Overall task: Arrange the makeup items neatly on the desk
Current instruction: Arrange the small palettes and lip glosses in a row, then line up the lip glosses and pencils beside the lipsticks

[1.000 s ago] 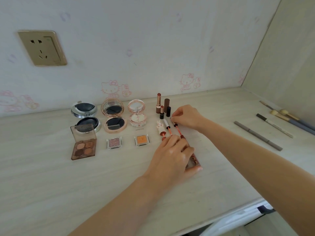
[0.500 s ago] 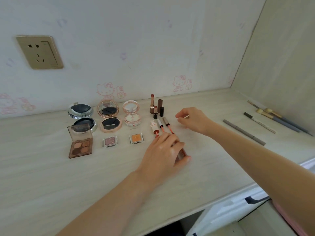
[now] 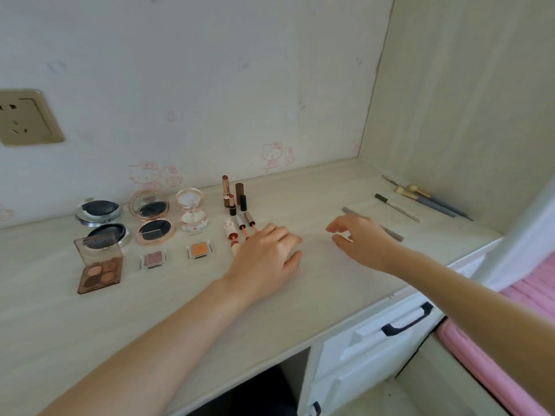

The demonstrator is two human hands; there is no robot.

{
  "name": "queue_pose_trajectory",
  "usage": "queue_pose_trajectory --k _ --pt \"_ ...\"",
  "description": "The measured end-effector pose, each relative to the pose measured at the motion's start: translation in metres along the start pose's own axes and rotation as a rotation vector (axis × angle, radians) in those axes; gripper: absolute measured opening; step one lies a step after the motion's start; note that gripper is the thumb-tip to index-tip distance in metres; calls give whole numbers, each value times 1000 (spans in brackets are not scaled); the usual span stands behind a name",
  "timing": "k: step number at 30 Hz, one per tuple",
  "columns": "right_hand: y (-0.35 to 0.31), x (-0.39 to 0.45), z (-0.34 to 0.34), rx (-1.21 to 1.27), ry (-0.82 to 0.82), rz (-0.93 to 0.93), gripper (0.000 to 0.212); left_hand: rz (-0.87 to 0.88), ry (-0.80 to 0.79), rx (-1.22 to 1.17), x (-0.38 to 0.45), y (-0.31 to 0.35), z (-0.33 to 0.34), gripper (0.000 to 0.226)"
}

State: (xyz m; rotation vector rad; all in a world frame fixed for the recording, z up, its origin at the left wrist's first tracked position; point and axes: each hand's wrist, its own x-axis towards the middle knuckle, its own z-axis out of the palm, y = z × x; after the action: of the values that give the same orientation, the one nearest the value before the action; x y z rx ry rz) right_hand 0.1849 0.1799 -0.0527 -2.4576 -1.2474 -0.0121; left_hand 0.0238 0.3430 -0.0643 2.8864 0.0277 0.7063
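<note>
Sorted makeup at left; pencils and brushes loose at right.

Left hand (image 3: 264, 259) rests, fingers relaxed, over the lip glosses (image 3: 241, 228) on the desk (image 3: 180, 319). Right hand (image 3: 365, 238), fingers apart and empty, hovers just beside the grey pencil (image 3: 390, 232). Risk: a careless reach rolls that pencil, or the left hand nudges the row askew.

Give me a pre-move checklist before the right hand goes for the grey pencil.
1. Right hand empty, fingers relaxed: ok.
2. Grey pencil lying flat on the desk, partly hidden behind the right hand: ok.
3. Left hand holding nothing: cannot tell, its palm faces down over the lip gloss wands.
4. Open space on the desk between the hands for the pencil: ok.
5. Brushes and white pencil apart from the grey pencil: ok.
</note>
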Motion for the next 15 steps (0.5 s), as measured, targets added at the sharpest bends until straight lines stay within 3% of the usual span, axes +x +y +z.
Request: queue_pose_trajectory --k 15 --pt "101 -21 -34 -62 96 131 22 73 -167 -44 115 37 67 30"
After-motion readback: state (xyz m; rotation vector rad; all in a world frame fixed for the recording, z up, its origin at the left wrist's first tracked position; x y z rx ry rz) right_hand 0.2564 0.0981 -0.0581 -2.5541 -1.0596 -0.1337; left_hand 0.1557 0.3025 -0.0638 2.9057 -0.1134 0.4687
